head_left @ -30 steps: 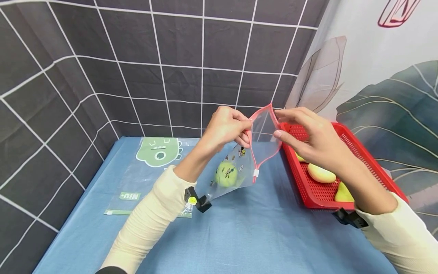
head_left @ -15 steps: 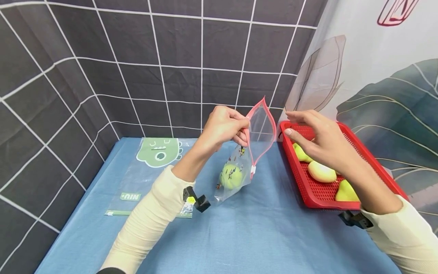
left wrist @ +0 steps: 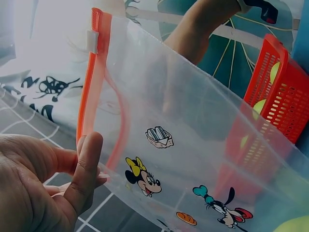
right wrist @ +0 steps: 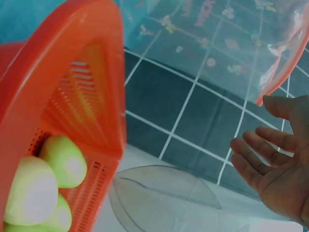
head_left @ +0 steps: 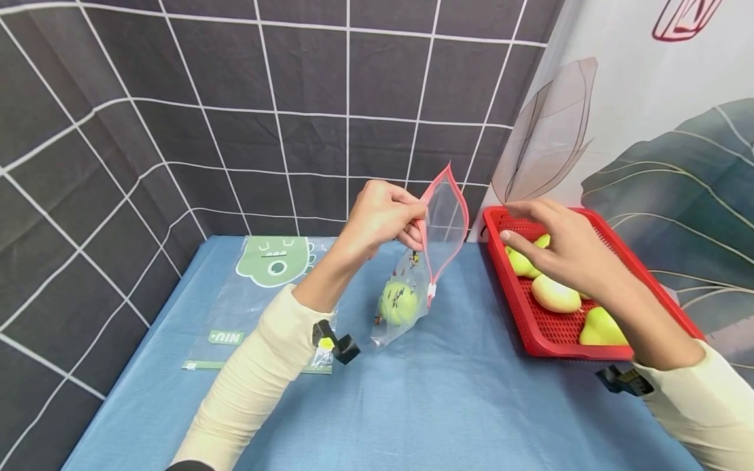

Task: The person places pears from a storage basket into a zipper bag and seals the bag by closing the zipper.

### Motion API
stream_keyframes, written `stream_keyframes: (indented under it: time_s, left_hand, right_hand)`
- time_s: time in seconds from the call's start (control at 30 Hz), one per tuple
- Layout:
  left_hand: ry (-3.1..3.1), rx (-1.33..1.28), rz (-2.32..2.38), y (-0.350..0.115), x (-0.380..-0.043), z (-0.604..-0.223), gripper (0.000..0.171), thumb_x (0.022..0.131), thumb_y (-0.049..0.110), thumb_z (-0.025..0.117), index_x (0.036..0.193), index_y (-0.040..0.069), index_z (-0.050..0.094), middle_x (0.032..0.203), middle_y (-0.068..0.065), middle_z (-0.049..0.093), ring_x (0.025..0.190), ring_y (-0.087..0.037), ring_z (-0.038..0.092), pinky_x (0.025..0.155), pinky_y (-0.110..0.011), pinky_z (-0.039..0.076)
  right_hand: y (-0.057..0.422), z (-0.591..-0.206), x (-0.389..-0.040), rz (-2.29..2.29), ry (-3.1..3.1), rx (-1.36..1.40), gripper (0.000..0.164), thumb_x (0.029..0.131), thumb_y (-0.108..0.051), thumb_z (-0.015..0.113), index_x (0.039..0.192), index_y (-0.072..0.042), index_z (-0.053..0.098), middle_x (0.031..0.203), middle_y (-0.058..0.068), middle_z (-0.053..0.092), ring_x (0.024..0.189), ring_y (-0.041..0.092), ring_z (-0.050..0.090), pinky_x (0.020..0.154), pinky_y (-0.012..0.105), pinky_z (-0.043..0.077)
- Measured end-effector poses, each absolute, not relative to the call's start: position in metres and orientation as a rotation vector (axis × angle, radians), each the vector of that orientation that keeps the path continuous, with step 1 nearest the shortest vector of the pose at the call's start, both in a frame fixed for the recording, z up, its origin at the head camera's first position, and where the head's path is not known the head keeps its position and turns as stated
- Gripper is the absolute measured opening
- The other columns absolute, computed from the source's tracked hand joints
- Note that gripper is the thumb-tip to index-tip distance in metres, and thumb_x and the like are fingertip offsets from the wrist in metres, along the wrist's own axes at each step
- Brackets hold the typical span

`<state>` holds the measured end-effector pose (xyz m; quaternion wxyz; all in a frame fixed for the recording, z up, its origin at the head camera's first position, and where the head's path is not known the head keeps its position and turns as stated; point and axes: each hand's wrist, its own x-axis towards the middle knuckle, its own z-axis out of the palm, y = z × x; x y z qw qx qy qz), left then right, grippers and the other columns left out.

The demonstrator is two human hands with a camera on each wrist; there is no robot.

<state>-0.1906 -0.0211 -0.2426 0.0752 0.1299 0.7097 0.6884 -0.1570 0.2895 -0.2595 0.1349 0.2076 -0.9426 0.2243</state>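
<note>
My left hand (head_left: 385,216) pinches one side of the red zip rim of a clear zip bag (head_left: 444,222), printed with small cartoon figures. The bag's mouth gapes toward the right, with a white slider (head_left: 432,290) at the rim's lower end. Inside, low in the bag, lies a yellow-green ball (head_left: 398,303) that looks like a tennis ball. In the left wrist view the thumb and fingers (left wrist: 87,169) meet at the orange-red zip edge. My right hand (head_left: 565,245) is over the red basket's near-left side, holding nothing, fingers spread apart from the thumb and away from the bag.
The red plastic basket (head_left: 518,320) on the right holds several fruits, among them a green pear (head_left: 602,327) and a pale yellow fruit (head_left: 556,294). A flat zip bag (head_left: 226,307) with a green cartoon print lies left on the blue cloth (head_left: 377,405). A dark gridded cloth (head_left: 306,72) stands behind.
My right hand has let go of the bag's rim and drawn away to the right, over the basket. The bag has swung slightly left, its mouth staying apart; the left hand keeps its pinch.
</note>
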Motion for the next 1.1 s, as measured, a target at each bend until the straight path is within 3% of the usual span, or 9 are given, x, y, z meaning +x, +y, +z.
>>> stream_keyframes:
  time_s: [0.4, 0.57, 0.7, 0.97, 1.1]
  left_hand:
    - [2.138, 0.4, 2.062, -0.024, -0.193, -0.245, 0.018, 0.099, -0.007, 0.065, 0.089, -0.011, 0.079, 0.062, -0.011, 0.073, 0.05, -0.016, 0.073, 0.057, -0.037, 0.072]
    - [2.143, 0.399, 2.066, -0.026, -0.193, -0.245, 0.017, 0.098, -0.007, 0.065, 0.091, -0.013, 0.079, 0.062, -0.011, 0.072, 0.05, -0.016, 0.073, 0.058, -0.037, 0.072]
    - [2.149, 0.393, 2.064, -0.027, -0.192, -0.244, 0.017, 0.098, -0.007, 0.064, 0.09, -0.011, 0.08, 0.061, -0.011, 0.072, 0.049, -0.016, 0.073, 0.057, -0.037, 0.072]
    - [2.169, 0.387, 2.053, -0.03, -0.192, -0.244, 0.02, 0.098, -0.007, 0.063, 0.101, -0.02, 0.078, 0.061, -0.01, 0.071, 0.049, -0.015, 0.072, 0.057, -0.036, 0.072]
    - [2.178, 0.394, 2.049, -0.03, -0.192, -0.244, 0.02, 0.098, -0.008, 0.063, 0.102, -0.019, 0.078, 0.061, -0.01, 0.071, 0.048, -0.014, 0.071, 0.056, -0.035, 0.071]
  right_hand:
    - [0.318, -0.268, -0.157, 0.528, -2.886, 0.472, 0.062, 0.101, -0.028, 0.082, 0.152, 0.002, 0.063, 0.15, 0.031, 0.067, 0.142, 0.053, 0.059, 0.111, 0.082, 0.054]
    - [0.334, -0.272, -0.154, 0.456, -2.953, 0.408, 0.065, 0.103, -0.032, 0.081, 0.154, 0.003, 0.061, 0.148, 0.034, 0.066, 0.137, 0.057, 0.057, 0.104, 0.084, 0.056]
    - [0.344, -0.273, -0.151, 0.415, -2.998, 0.36, 0.067, 0.104, -0.035, 0.08, 0.153, 0.007, 0.06, 0.144, 0.037, 0.066, 0.132, 0.058, 0.059, 0.102, 0.083, 0.058]
    - [0.36, -0.279, -0.151, 0.329, -3.034, 0.321, 0.073, 0.099, -0.034, 0.086, 0.147, 0.015, 0.061, 0.13, 0.041, 0.071, 0.119, 0.06, 0.067, 0.09, 0.073, 0.068]
    - [0.368, -0.284, -0.15, 0.304, -3.046, 0.333, 0.07, 0.097, -0.031, 0.087, 0.143, 0.016, 0.063, 0.128, 0.041, 0.072, 0.119, 0.061, 0.068, 0.093, 0.076, 0.066]
